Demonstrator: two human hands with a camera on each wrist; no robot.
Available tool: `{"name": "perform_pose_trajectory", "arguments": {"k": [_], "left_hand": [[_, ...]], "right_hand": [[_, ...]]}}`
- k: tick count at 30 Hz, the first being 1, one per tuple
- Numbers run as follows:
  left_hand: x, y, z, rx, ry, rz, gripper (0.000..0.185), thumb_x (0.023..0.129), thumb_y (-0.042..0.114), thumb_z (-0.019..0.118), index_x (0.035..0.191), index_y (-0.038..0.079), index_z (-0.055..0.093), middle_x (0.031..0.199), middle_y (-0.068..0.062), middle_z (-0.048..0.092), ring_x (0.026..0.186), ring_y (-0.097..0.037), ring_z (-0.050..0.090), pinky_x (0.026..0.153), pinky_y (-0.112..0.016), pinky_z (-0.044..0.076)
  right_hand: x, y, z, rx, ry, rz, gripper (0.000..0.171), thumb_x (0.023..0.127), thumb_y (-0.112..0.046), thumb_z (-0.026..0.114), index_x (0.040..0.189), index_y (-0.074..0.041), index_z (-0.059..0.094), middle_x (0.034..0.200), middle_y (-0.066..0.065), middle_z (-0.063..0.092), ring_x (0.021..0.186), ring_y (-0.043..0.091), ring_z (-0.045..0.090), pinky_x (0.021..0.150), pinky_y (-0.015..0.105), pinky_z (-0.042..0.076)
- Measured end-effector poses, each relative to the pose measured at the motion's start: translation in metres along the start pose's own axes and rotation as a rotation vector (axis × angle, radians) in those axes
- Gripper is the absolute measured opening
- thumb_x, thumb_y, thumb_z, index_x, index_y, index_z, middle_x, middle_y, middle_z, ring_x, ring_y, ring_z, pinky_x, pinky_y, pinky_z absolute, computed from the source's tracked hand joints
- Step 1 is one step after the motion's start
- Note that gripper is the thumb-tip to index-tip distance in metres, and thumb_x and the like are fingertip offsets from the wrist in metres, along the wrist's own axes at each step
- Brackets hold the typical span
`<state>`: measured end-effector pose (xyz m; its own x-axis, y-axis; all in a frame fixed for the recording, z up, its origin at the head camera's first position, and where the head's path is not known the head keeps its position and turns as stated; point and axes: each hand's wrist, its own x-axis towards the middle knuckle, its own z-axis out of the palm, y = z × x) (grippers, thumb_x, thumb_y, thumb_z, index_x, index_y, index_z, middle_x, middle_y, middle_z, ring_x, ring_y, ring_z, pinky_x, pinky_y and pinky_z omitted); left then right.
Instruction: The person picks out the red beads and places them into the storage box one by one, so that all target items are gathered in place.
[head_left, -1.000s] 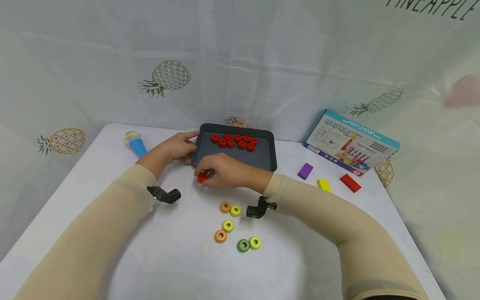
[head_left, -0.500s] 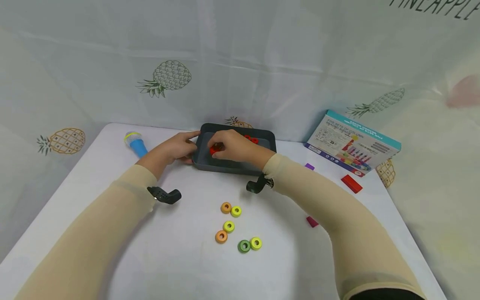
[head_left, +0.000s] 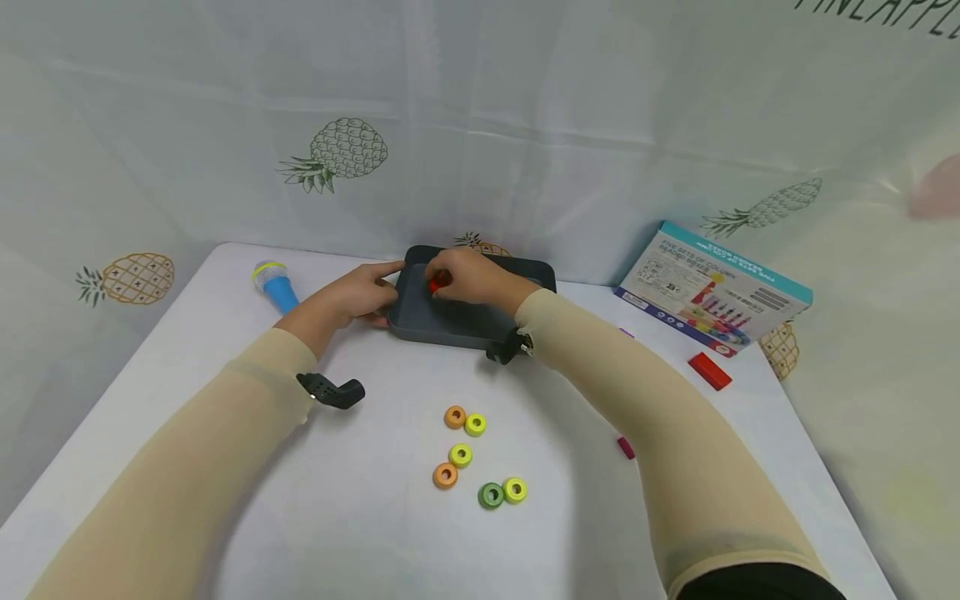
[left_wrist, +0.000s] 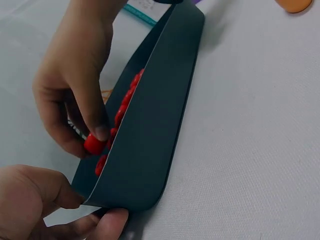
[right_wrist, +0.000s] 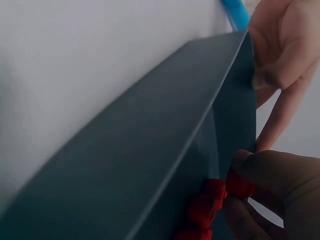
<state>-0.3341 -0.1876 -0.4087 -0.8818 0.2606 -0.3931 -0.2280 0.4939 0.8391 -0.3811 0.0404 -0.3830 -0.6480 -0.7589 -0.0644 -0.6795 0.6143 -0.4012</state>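
Note:
A dark grey tray (head_left: 450, 321) (left_wrist: 150, 130) (right_wrist: 150, 150) stands at the back middle of the white table. My right hand (head_left: 465, 279) (left_wrist: 75, 95) is over its far left part and pinches a red ring (head_left: 437, 283) (left_wrist: 95, 143) (right_wrist: 239, 184) just above a row of red rings (left_wrist: 127, 95) (right_wrist: 202, 210) on the tray floor. My left hand (head_left: 356, 293) (left_wrist: 35, 200) (right_wrist: 285, 55) grips the tray's left rim, thumb on top and fingers below.
Several orange, yellow and green rings (head_left: 472, 454) lie loose in the middle of the table. A blue toy microphone (head_left: 273, 285) lies at the back left. A printed box (head_left: 712, 287), a red block (head_left: 708, 371) and a small magenta piece (head_left: 626, 447) are on the right.
My right hand picked the red ring off the table in front of the tray and carried it back over the tray to the row of rings. The left hand stayed on the rim.

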Motion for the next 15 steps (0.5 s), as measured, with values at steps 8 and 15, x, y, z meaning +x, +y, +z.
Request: {"name": "perform_pose_trajectory", "arguments": {"k": [8, 15], "left_hand": [[-0.001, 0.0, 0.0, -0.006, -0.004, 0.003, 0.075, 0.098, 0.01, 0.049, 0.164, 0.029, 0.019, 0.142, -0.019, 0.051, 0.103, -0.027, 0.059, 0.074, -0.034, 0.062], [-0.001, 0.001, 0.0, -0.008, -0.002, -0.007, 0.074, 0.098, 0.01, 0.049, 0.164, 0.03, 0.019, 0.143, -0.018, 0.049, 0.105, -0.028, 0.058, 0.074, -0.035, 0.062]], "right_hand": [[0.012, 0.002, -0.002, -0.052, -0.051, 0.026, 0.033, 0.093, -0.018, 0.073, 0.125, -0.008, 0.07, 0.121, 0.004, 0.067, 0.105, 0.018, 0.059, 0.092, 0.034, 0.051], [0.016, 0.001, 0.002, -0.099, -0.061, 0.012, 0.034, 0.093, -0.018, 0.074, 0.125, -0.009, 0.07, 0.122, 0.005, 0.067, 0.108, 0.019, 0.059, 0.094, 0.035, 0.051]]}}
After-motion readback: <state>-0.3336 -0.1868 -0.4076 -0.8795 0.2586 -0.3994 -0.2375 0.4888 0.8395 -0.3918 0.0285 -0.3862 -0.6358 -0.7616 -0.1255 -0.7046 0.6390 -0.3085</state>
